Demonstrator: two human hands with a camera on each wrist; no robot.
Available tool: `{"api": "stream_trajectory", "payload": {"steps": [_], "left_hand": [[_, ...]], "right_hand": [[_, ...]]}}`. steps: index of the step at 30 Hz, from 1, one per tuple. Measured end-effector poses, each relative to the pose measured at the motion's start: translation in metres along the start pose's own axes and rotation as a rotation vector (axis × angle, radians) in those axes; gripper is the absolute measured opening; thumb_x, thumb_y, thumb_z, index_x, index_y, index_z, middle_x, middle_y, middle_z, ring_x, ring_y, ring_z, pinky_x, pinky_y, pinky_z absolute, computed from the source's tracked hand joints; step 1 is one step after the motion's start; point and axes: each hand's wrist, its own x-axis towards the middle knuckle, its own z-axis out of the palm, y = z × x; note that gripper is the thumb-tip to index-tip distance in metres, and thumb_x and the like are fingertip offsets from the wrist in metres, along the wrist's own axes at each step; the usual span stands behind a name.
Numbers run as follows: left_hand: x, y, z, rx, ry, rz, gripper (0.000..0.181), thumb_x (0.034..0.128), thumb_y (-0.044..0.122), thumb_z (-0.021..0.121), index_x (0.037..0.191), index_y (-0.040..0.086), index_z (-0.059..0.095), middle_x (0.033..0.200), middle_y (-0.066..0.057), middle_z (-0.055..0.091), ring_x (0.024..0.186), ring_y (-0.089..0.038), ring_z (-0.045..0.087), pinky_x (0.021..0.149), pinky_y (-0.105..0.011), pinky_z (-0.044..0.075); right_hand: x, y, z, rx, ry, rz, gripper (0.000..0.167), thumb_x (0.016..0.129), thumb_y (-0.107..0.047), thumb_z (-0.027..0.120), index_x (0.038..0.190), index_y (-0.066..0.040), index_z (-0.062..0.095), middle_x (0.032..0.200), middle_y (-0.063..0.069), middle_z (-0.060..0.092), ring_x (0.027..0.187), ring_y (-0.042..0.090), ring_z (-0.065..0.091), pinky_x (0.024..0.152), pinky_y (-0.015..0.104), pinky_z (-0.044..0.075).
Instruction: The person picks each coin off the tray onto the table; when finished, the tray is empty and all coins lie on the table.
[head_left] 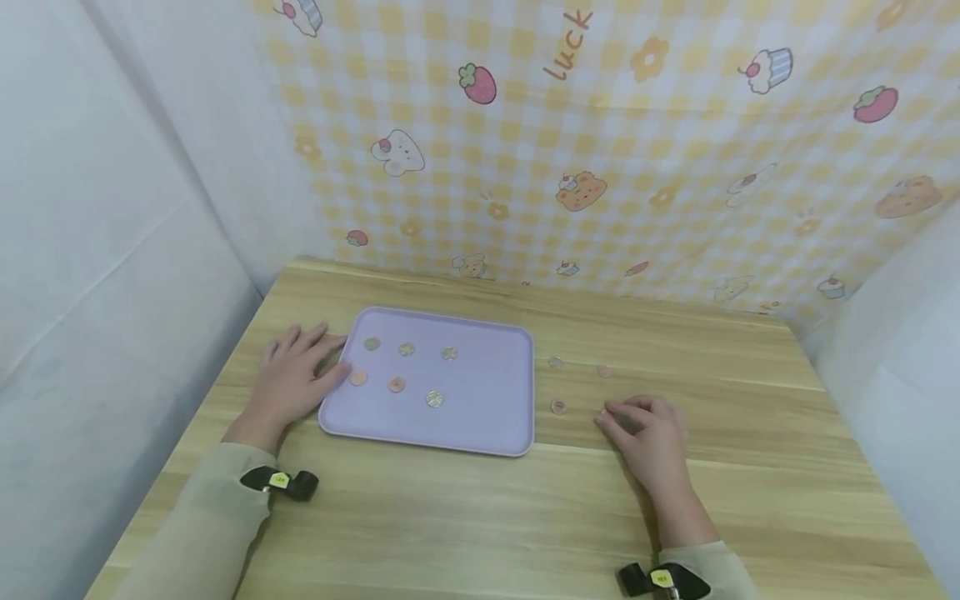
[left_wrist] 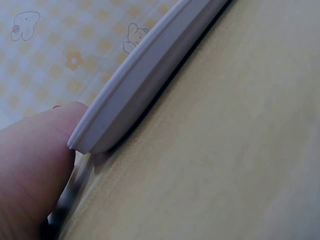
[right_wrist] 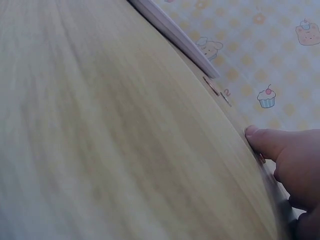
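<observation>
A lilac tray (head_left: 480,425) lies flat on the table, with several small coins, silvery (head_left: 448,353) and coppery (head_left: 396,384), in two rows on its left and middle. At its left edge rests my left hand (head_left: 292,375), fingers spread and thumb over the rim; the left wrist view has the thumb (left_wrist: 40,160) against the tray's corner. Right of the tray, my right hand (head_left: 652,433) is low over the table, thumb and forefinger pinching a coin (head_left: 603,411) that they mostly hide. Close to it lie two coppery coins (head_left: 558,407) and a silvery coin (head_left: 556,362).
The wooden table (head_left: 465,517) ends at the back against a yellow checked cloth (head_left: 525,233). White sheets hang at the left (head_left: 112,208) and the right (head_left: 892,375). Each forearm bears a dark wrist camera (head_left: 300,486).
</observation>
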Motion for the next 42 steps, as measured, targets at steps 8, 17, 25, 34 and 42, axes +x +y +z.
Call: {"api": "stream_trajectory", "payload": {"steps": [8,17,25,34,42], "left_hand": [[-0.003,-0.001,-0.004,0.002,0.004,-0.003,0.061,0.1049,0.056,0.057,0.153,0.018,0.059,0.17,-0.024,0.033,0.154,-0.063,0.014,0.118,-0.081,0.007],[-0.003,-0.004,-0.004,-0.007,0.018,-0.007,0.062,0.1047,0.056,0.057,0.152,0.017,0.059,0.169,-0.024,0.034,0.154,-0.063,0.014,0.118,-0.081,0.006],[-0.002,-0.005,-0.002,-0.011,0.013,-0.006,0.061,0.1047,0.057,0.057,0.152,0.018,0.059,0.17,-0.024,0.033,0.155,-0.062,0.014,0.118,-0.08,0.004],[0.0,-0.004,0.001,-0.003,0.006,-0.003,0.062,0.1049,0.058,0.056,0.153,0.019,0.058,0.17,-0.024,0.033,0.155,-0.062,0.013,0.119,-0.079,0.003],[0.0,0.0,-0.001,0.002,0.0,-0.007,0.061,0.1049,0.056,0.057,0.153,0.019,0.058,0.169,-0.025,0.034,0.154,-0.062,0.014,0.119,-0.079,0.005]], "right_hand": [[0.002,0.001,0.007,0.009,0.008,0.034,0.027,0.087,-0.024,0.092,0.106,-0.007,0.084,0.107,0.017,0.072,0.108,0.038,0.055,0.093,0.052,0.035],[0.008,0.001,0.013,0.013,0.077,0.003,0.034,0.087,-0.027,0.09,0.108,-0.002,0.081,0.11,0.022,0.073,0.11,0.044,0.056,0.094,0.057,0.037],[0.021,-0.006,0.024,-0.013,0.17,-0.11,0.034,0.086,-0.028,0.088,0.106,-0.002,0.081,0.107,0.024,0.074,0.104,0.048,0.059,0.093,0.059,0.04],[0.035,-0.029,0.044,0.041,0.179,-0.187,0.038,0.086,-0.031,0.085,0.107,-0.001,0.08,0.115,0.024,0.073,0.112,0.048,0.057,0.099,0.061,0.037],[0.039,-0.054,0.061,0.113,0.156,-0.23,0.045,0.084,-0.033,0.085,0.115,-0.001,0.078,0.114,0.021,0.071,0.114,0.047,0.056,0.1,0.059,0.039]]}}
